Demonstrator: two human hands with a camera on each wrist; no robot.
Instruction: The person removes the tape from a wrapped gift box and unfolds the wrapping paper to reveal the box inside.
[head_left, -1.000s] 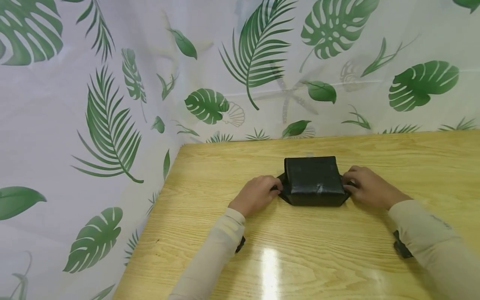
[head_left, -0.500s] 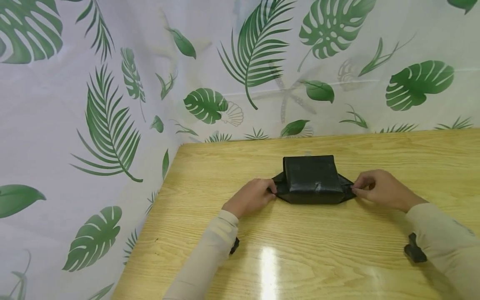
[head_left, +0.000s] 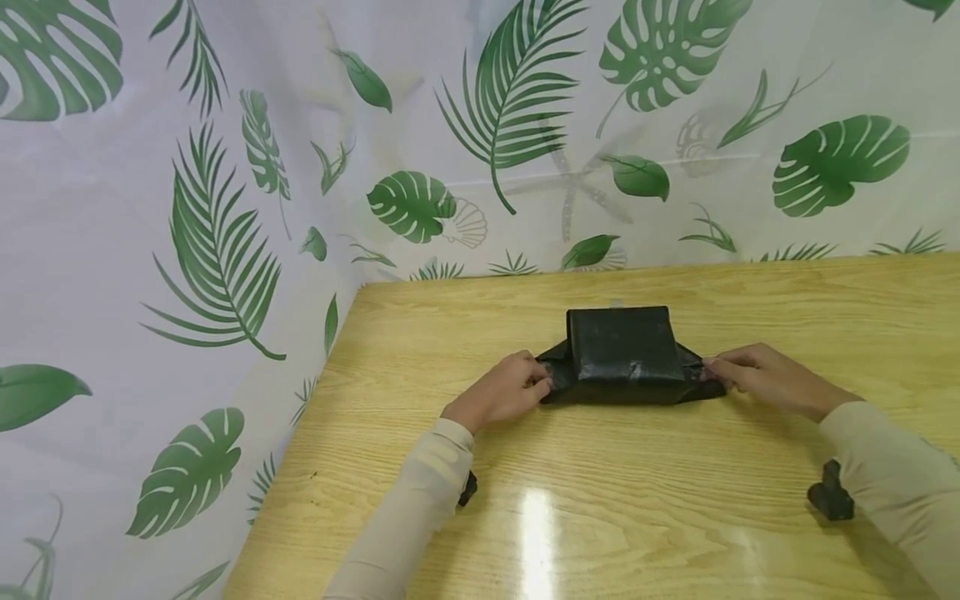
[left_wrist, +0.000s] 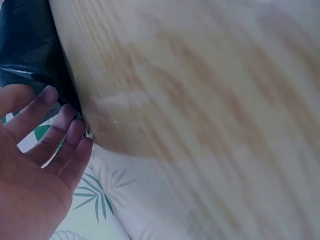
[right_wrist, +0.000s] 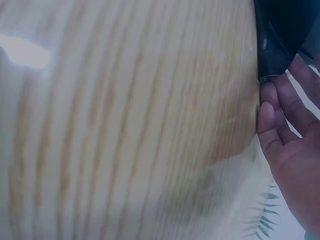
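Note:
A box-shaped package [head_left: 622,346] wrapped in shiny black sheeting sits on the wooden table. From each short end sticks out a folded flap of the wrapping. On the left flap [head_left: 558,379] rest the fingertips of my left hand [head_left: 506,392], its fingers loosely bent and the thumb apart. My right hand [head_left: 776,382] reaches in from the other side, fairly straight fingers touching the right flap [head_left: 701,387]. Both wrist views show the hands beside the dark wrapping: left fingers [left_wrist: 62,130] spread at its edge, right fingertips [right_wrist: 270,95] right below its corner.
The light wooden table [head_left: 637,492] runs back to a white curtain [head_left: 450,125] printed with green leaves, which also hangs along the left side. A small clear strip [head_left: 617,303] lies just behind the package. Dark wrist-camera pieces [head_left: 831,493] hang beneath the sleeves.
Both end flaps are spread out wider and flatter than before. My right hand has moved outward to the right from the package's side, and its fingers have straightened from a pinch.

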